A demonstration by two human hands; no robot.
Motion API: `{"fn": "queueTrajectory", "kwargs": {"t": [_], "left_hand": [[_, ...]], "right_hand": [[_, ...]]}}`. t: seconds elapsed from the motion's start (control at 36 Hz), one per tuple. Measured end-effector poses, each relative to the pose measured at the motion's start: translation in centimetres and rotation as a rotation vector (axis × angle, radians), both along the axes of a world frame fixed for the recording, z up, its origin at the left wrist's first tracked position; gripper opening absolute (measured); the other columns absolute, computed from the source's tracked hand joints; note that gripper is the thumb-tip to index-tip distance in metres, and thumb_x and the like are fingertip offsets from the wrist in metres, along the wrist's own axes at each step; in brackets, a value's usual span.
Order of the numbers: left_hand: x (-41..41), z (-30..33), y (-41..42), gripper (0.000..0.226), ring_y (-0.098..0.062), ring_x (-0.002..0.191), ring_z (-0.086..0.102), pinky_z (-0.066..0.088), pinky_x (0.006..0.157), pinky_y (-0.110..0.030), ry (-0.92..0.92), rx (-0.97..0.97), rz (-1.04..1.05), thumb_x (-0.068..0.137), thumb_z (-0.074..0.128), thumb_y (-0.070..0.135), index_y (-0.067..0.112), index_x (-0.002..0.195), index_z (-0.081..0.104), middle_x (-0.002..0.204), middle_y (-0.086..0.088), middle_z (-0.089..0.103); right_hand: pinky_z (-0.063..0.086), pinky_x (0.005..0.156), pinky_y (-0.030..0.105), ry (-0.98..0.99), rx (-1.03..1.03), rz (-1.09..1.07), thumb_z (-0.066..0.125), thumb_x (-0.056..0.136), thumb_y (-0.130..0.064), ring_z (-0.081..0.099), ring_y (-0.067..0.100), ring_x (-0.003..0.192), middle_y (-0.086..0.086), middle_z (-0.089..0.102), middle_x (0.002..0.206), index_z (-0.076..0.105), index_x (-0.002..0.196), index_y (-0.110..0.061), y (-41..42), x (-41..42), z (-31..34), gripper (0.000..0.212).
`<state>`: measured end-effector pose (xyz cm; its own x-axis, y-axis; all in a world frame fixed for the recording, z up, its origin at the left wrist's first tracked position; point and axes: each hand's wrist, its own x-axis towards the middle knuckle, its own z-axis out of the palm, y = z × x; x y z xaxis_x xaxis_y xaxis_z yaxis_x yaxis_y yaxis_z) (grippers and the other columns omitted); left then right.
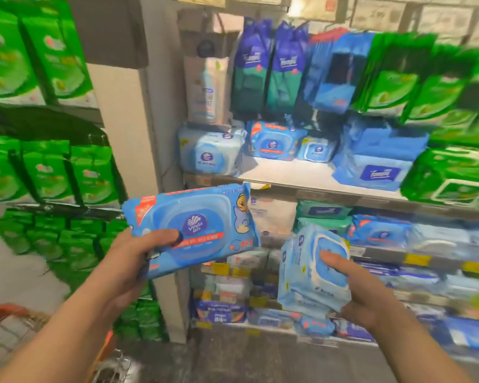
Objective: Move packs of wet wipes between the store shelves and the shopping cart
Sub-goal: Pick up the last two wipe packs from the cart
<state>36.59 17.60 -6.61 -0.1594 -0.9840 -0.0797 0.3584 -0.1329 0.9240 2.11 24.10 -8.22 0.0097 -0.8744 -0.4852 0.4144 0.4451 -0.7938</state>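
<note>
My left hand [127, 261] grips a flat bright-blue pack of wet wipes [202, 225] by its lower left corner, thumb on the front; a cartoon animal is printed on it. My right hand [354, 288] holds a pale-blue bundle of wipes with a white lid [307, 272] upright, thumb across the lid. Both packs hang in front of the store shelves [302, 186]. The shopping cart [9, 322], with an orange rim and wire mesh, shows at the lower left under my left forearm.
The white shelf board holds similar blue packs [274, 142] and pale-blue bundles [213, 153], with a bare stretch between them. Green packs [448, 172] crowd the right side and a left rack [47, 172]. Lower shelves hold more wipes. A beige pillar [130, 128] divides the racks.
</note>
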Motion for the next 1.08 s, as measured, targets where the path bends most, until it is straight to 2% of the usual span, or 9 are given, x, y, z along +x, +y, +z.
{"fn": "queueTrajectory", "kwargs": {"t": [0.08,0.22,0.47,0.56,0.61,0.69,0.81,0.94,1.08], "left_hand": [[-4.4,0.5,-1.5,0.082,-0.033,0.09,0.075,0.062,0.072,-0.042,-0.016,-0.014,-0.033,0.032,0.095,0.026,0.003,0.108,0.074,0.11,-0.02,0.074],[-9.8,1.4,-4.1,0.076,-0.036,0.095,0.073,0.06,0.08,-0.053,-0.018,0.004,-0.07,0.042,0.087,0.02,0.004,0.115,0.071,0.113,-0.02,0.073],[-15.6,2.9,-11.1,0.067,-0.035,0.099,0.073,0.061,0.077,-0.043,-0.009,-0.073,-0.174,0.053,0.084,0.005,0.003,0.118,0.068,0.113,-0.017,0.073],[-16.9,3.0,-13.8,0.058,-0.035,0.099,0.073,0.061,0.081,-0.047,-0.033,-0.096,-0.185,0.056,0.084,0.004,0.007,0.113,0.07,0.11,-0.015,0.075],[-17.4,3.2,-15.3,0.06,-0.037,0.1,0.072,0.055,0.091,-0.059,-0.078,-0.083,-0.176,0.055,0.086,0.008,0.009,0.113,0.069,0.108,-0.014,0.076],[-18.2,3.3,-18.0,0.074,-0.041,0.1,0.071,0.047,0.095,-0.068,-0.091,-0.091,-0.152,0.047,0.091,0.019,0.007,0.116,0.067,0.108,-0.014,0.076],[-19.6,3.2,-20.5,0.055,-0.036,0.096,0.073,0.06,0.083,-0.052,-0.1,-0.125,-0.145,0.058,0.084,0.007,0.01,0.111,0.069,0.104,-0.011,0.077],[-21.2,3.0,-22.7,0.061,-0.032,0.094,0.074,0.061,0.079,-0.047,-0.136,-0.151,-0.134,0.058,0.085,-0.001,0.007,0.115,0.067,0.107,-0.013,0.076],[-22.6,2.2,-24.9,0.066,-0.032,0.092,0.075,0.061,0.079,-0.05,-0.202,-0.13,-0.058,0.053,0.087,-0.001,0.008,0.115,0.066,0.103,-0.01,0.077]], "right_hand": [[0.064,0.071,0.049,-0.004,-0.003,-0.051,0.102,0.044,-0.029,0.075,0.037,0.095,0.021,0.073,0.118,0.078,0.114,-0.01,0.6,-3.8,-0.1,0.076],[0.064,0.073,0.052,-0.029,-0.001,-0.141,0.089,0.073,-0.028,0.074,0.039,0.098,0.021,0.072,0.12,0.076,0.118,-0.008,0.4,-7.8,-0.1,0.05],[0.063,0.069,0.041,0.048,0.012,-0.184,0.1,0.042,-0.032,0.076,0.034,0.09,0.017,0.076,0.11,0.08,0.108,-0.012,-3.4,-10.4,0.4,0.072],[0.061,0.057,0.035,0.077,-0.03,-0.214,0.082,0.064,-0.027,0.077,0.029,0.078,0.017,0.078,0.099,0.076,0.106,-0.008,-4.9,-10.8,1.7,0.046],[0.061,0.065,0.035,0.16,-0.046,-0.192,0.075,0.072,-0.025,0.077,0.029,0.083,0.016,0.078,0.103,0.076,0.109,-0.008,-5.9,-11.1,2.8,0.041],[0.06,0.076,0.035,0.329,-0.102,-0.156,0.087,0.066,-0.021,0.077,0.027,0.088,0.017,0.077,0.107,0.076,0.109,-0.004,-8.4,-12.0,4.2,0.048],[0.055,0.093,0.039,0.517,-0.192,-0.12,0.088,0.05,-0.039,0.074,0.025,0.103,0.009,0.077,0.11,0.075,0.111,-0.01,-11.8,-12.8,5.7,0.069],[0.056,0.08,0.024,0.618,-0.262,-0.007,0.085,0.066,-0.021,0.074,0.017,0.1,0.002,0.079,0.106,0.073,0.113,-0.012,-15.2,-13.3,7.3,0.049],[0.045,0.05,0.008,0.766,-0.306,0.093,0.092,0.067,-0.003,0.065,-0.001,0.059,-0.008,0.075,0.077,0.07,0.102,-0.016,-18.9,-13.9,8.2,0.043]]}}
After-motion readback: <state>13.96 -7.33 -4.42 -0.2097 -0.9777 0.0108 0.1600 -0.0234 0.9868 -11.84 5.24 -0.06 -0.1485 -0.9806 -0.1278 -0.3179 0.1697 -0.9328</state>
